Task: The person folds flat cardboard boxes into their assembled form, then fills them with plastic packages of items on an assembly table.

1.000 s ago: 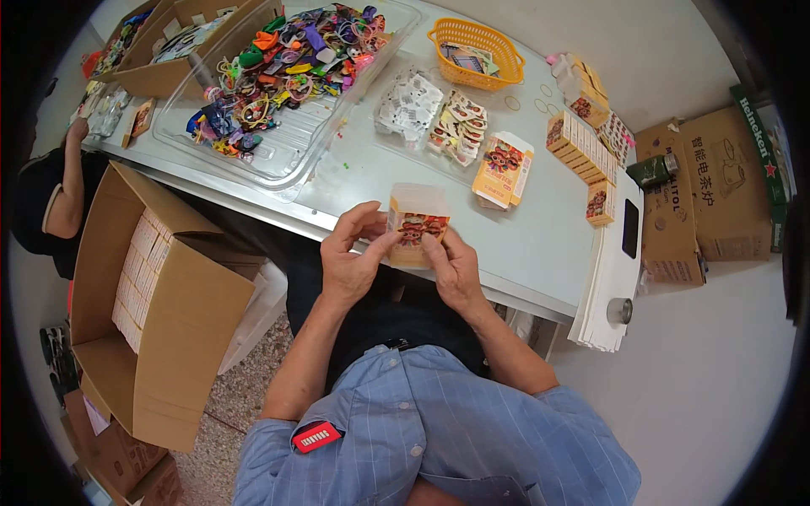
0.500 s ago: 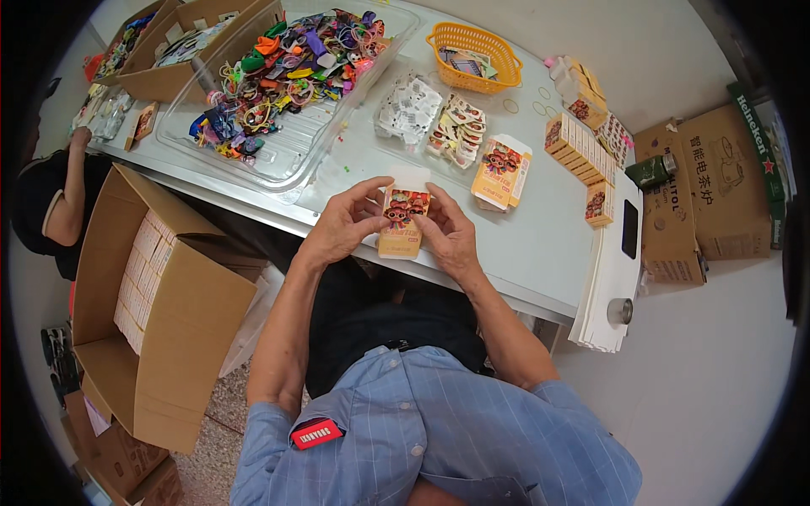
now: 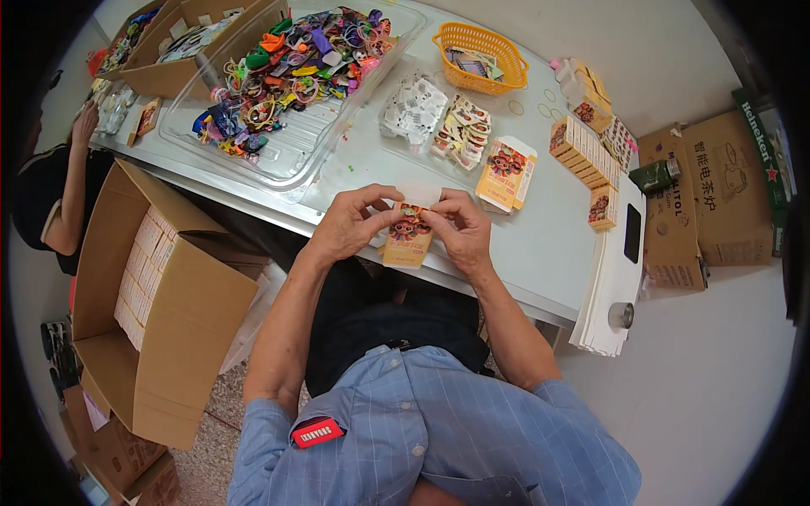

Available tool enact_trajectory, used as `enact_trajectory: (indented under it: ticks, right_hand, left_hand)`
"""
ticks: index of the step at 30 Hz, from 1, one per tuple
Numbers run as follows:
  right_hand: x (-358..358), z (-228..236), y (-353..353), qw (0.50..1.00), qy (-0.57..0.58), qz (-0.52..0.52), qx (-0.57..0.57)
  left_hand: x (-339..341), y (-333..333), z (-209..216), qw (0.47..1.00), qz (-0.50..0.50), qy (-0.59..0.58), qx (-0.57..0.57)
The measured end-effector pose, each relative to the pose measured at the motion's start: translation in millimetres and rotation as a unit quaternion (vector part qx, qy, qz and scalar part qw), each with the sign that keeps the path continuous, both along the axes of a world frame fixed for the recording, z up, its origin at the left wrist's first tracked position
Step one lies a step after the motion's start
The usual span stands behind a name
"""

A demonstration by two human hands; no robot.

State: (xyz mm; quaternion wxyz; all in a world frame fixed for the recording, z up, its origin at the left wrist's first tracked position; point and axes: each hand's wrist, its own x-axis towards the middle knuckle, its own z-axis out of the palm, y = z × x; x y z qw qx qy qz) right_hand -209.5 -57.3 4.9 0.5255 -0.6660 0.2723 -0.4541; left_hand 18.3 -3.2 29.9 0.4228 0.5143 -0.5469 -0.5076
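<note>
Over the near edge of the pale surface (image 3: 523,253), the left hand (image 3: 344,223) and right hand (image 3: 468,234) pinch a small orange printed cardboard box (image 3: 407,244), fingers closed near its white top flap (image 3: 419,195), seemingly to steady it. Beyond, orange printed cartons (image 3: 506,174) lie stacked, apparently for easy reach; at the far edge stands a yellow perforated plastic basket (image 3: 489,85).
</note>
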Motion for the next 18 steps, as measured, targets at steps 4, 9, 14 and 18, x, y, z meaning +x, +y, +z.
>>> enact_trajectory:
  ticks: [4, 9, 14, 18]
  right_hand:
    - [5, 11, 4, 0.994, -0.04, -0.026, 0.094]
    - [1, 13, 2, 0.98, -0.087, -0.004, 0.18]
    - [-4, 20, -4, 0.991, -0.048, 0.075, 0.101]
    - [-10, 9, -10, 0.996, 0.021, 0.059, 0.061]
  left_hand:
    - [-17, 3, 13, 0.985, 0.082, 0.151, 0.004]
    - [-14, 4, 2, 0.982, 0.05, 0.183, 0.015]
    - [-11, 5, -6, 0.988, 0.021, 0.154, 0.0]
    - [-17, 9, -10, 0.988, 0.02, 0.153, -0.014]
